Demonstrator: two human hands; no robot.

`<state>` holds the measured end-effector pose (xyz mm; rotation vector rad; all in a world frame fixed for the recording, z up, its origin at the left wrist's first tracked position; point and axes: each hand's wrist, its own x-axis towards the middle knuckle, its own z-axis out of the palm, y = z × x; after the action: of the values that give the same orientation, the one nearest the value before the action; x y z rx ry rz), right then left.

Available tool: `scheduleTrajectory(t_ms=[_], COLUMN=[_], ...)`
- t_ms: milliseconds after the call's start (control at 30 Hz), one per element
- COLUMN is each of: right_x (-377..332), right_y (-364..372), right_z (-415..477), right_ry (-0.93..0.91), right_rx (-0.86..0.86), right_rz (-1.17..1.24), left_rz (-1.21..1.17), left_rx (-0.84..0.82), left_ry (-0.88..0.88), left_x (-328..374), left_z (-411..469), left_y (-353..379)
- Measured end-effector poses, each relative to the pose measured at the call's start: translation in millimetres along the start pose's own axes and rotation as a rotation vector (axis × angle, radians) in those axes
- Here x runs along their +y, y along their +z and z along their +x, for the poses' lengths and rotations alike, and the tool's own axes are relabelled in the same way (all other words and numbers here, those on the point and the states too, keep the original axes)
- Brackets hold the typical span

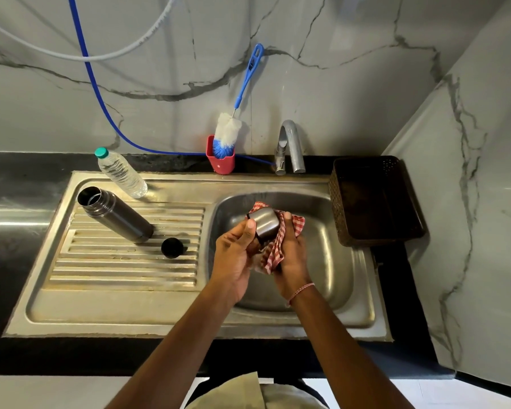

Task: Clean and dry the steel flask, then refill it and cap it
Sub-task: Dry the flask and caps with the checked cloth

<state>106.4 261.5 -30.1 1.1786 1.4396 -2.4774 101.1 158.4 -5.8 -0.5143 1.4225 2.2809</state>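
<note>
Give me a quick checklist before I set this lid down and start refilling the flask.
1. Steel lid firmly held by left hand: ok.
2. Checked cloth gripped against the lid by right hand: ok.
3. Lid fully dry: cannot tell.
4. Flask standing with its mouth open on the drainboard: ok.
5. Black stopper lying ready beside the flask: ok.
6. Water bottle opened for pouring: not ok, its green cap is on.
</note>
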Motion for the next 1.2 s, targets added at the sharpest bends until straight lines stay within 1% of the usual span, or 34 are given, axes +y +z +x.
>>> scheduleTrajectory(t_ms=[67, 133, 200, 267, 367, 433, 567, 633, 700, 833, 1033, 1200], right_x=[4.3, 3.4, 3.6, 6.3, 12.4, 17.0, 24.8, 28.5, 31.4, 35.2, 39.0, 38.8], right_y=[-4.2, -7.2, -10.0, -12.4, -10.1, -7.6, -1.8, 1.8, 6.1, 13.0, 21.9, 25.7], right_z=[3.7, 4.0, 5.4, 6.9, 7.8, 9.3, 12.2, 16.0, 20.6, 29.7, 44.9, 56.9], right_ry=[0.005, -0.006, -0.032, -0.051, -0.066, -0.053, -0.026, -0.020, -0.017, -0.028, -0.036, -0.062], right_rx=[-0.046, -0.093, -0.129, -0.136, -0.129, -0.134, -0.146, -0.147, -0.143, -0.138, -0.147, -0.136], right_rz=[-0.110, -0.249, -0.335, -0.376, -0.433, -0.449, -0.468, -0.487, -0.494, -0.489, -0.507, -0.540], left_rz=[0.126, 0.244, 0.309, 0.301, 0.167, 0.125, 0.163, 0.185, 0.223, 0.386, 0.558, 0.674], left_rx=[0.037, 0.029, 0.037, 0.071, 0.146, 0.209, 0.301, 0.373, 0.412, 0.416, 0.411, 0.346], left_ry=[0.095, 0.175, 0.192, 0.151, 0.068, 0.040, 0.050, 0.022, -0.015, -0.103, -0.173, -0.186], left_x=[-2.5, -4.4, -4.6, -1.8, 11.9, 24.2, 53.1, 65.7, 73.3, 74.5, 60.5, 49.4], left_z=[-0.1, 1.7, 4.8, 7.9, 16.9, 29.3, 61.9, 84.2, 108.2, 145.0, 175.9, 191.0], left_y=[-3.8, -14.1, -26.1, -36.9, -53.0, -68.6, -104.8, -121.3, -135.4, -156.8, -180.9, -188.2])
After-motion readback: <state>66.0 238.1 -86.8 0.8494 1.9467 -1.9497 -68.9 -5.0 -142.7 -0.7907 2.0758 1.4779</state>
